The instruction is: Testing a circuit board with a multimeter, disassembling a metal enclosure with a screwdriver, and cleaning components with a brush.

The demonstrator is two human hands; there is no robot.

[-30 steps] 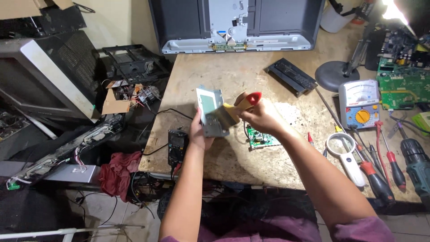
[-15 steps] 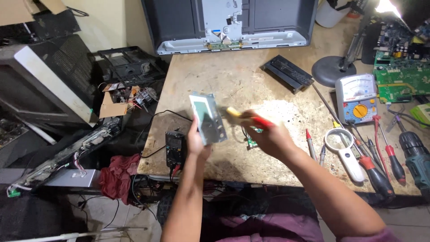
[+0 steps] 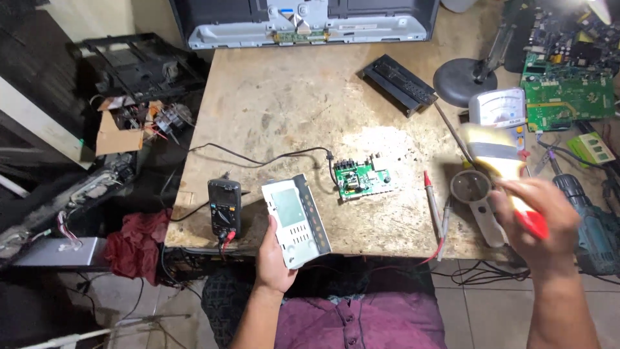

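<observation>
Worn wooden table (image 3: 290,97), front edge toward the person. Left hand (image 3: 274,258): closed around the lower end of a pale grey panel with a small display window (image 3: 296,220), thumb on its face, the panel tilted over the table's front edge so the face turns up to the viewer. Right hand (image 3: 536,216): clenched on the red handle of a flat brush (image 3: 500,165), bristles pointing away over the right side of the table; the brush is motion-blurred, so its exact shape is uncertain. Just left of the panel: a black multimeter (image 3: 224,207), lying flat at the edge with a black lead running across the table to a small green circuit board (image 3: 363,179) near the middle, within easy reach of both hands. Right of the board: a red-tipped probe (image 3: 431,200) and a round magnifier (image 3: 471,187), laid side by side. Beneath the brush: a grey analogue meter (image 3: 498,106). Far right: larger green circuit boards (image 3: 568,97) and a blue-green drill (image 3: 591,216). Rear: a black slotted strip (image 3: 397,83), a round dark lamp base (image 3: 462,81), and an opened flat-screen chassis (image 3: 303,22) leaning against the back edge. Left of the table: a red rag (image 3: 135,245) and scrap electronics.
</observation>
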